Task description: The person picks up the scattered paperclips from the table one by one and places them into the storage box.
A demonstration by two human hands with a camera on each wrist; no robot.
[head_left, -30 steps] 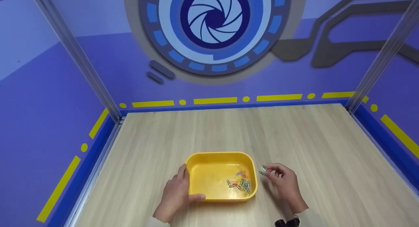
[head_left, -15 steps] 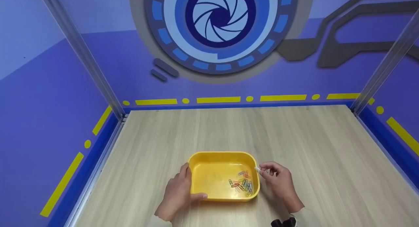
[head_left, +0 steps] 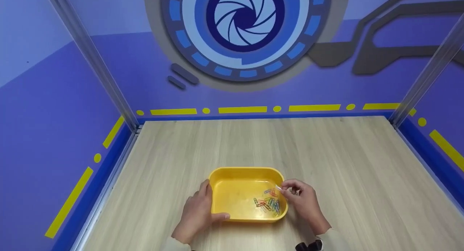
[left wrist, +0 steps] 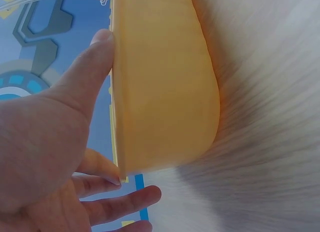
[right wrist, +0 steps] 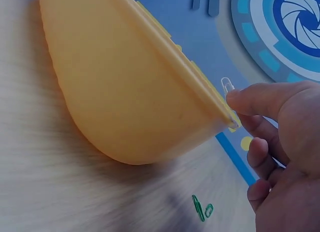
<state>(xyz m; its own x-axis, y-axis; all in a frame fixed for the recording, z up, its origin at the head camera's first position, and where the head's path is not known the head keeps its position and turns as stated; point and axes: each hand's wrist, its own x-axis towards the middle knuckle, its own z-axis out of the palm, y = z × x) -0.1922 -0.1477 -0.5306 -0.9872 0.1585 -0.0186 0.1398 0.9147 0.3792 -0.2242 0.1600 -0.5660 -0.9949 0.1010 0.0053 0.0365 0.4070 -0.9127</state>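
In the head view a yellow plastic tray (head_left: 232, 198) sits on the table with several coloured paper clips (head_left: 268, 204) on its right side. My left hand (head_left: 195, 211) holds the tray's left end, thumb at the near rim and index finger at the side; in the left wrist view the other fingers (left wrist: 125, 204) extend past the corner. Between thumb and index finger, my right hand (head_left: 302, 200) pinches a white paper clip (right wrist: 227, 85) over the tray's right rim. Two green paper clips (right wrist: 198, 208) lie on the table below that hand, mostly hidden in the head view.
The wood-patterned table (head_left: 174, 153) is enclosed by blue-purple printed panels (head_left: 119, 73) at the back and sides. Metal posts (head_left: 98, 70) stand at the back corners. A black strap (head_left: 308, 245) shows at the right wrist.
My right hand has moved left from beside the tray to over its right rim, bringing the white paper clip with it. The left hand keeps its hold, and the head view has shifted slightly.
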